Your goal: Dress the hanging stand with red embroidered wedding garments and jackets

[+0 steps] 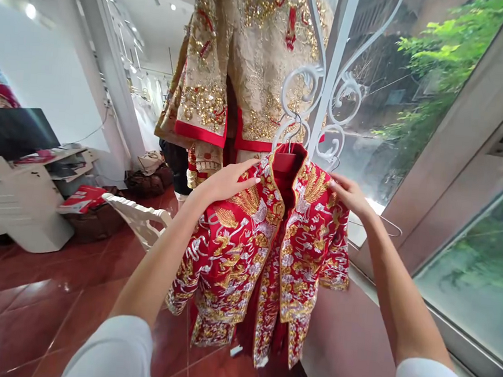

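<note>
A red jacket with gold and silver embroidery hangs upright in front of me, its front parted down the middle. Its stand-up collar surrounds a hanger with a metal hook, which hangs at the white scrolled metal rack. My left hand grips the jacket's left shoulder near the collar, fingers pointing inward. On the opposite shoulder, my right hand pinches the cloth between thumb and fingers. Under the jacket's hem a matching embroidered skirt shows in part.
Behind the jacket hangs a larger cream-and-gold garment with red trim. A white chair stands left, with a desk and dark monitor farther off. Large window panes line the right. Small white scraps lie on the red tiled floor.
</note>
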Available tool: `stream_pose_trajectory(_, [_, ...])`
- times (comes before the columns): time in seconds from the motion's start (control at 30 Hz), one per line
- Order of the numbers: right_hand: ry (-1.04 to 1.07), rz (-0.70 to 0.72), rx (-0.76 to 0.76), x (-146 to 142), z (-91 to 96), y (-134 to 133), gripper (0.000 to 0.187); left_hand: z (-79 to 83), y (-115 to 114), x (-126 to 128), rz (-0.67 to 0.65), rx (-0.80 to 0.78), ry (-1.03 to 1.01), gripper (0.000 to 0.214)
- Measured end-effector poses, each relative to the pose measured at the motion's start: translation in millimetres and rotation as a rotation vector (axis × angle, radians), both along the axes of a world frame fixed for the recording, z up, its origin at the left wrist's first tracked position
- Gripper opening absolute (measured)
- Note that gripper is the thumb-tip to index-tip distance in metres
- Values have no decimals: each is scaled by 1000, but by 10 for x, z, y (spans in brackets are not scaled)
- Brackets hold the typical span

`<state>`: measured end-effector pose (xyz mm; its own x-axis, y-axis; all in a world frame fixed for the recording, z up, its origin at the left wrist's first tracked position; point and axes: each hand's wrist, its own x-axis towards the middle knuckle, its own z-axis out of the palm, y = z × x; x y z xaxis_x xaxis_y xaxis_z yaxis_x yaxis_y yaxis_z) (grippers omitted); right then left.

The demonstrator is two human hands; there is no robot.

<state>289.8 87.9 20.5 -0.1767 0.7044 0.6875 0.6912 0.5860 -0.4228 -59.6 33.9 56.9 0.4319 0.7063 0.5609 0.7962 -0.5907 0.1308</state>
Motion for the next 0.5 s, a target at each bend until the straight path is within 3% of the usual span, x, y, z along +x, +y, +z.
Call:
stream_pose_trajectory(0.13, [30, 26, -166, 2, -68, 100, 46, 97, 241, -87, -78, -230, 16, 55])
stream_pose_trajectory(0.27, [182, 238, -670, 119, 17, 39, 47, 225, 441, -255, -167, -671, -55, 53])
stream_pose_trajectory(0.33, [297, 310, -879, 169, 41, 33, 49, 252, 557, -339, -139, -847, -172, 55])
stream_pose_trajectory(0.43, [391, 361, -958, 192, 5, 2, 56, 212, 610, -404, -123, -883, -265, 61])
stream_pose_trajectory(0.5, [353, 394, -831, 188, -35, -68, 62, 151, 523, -393, -185, -699, -218, 61])
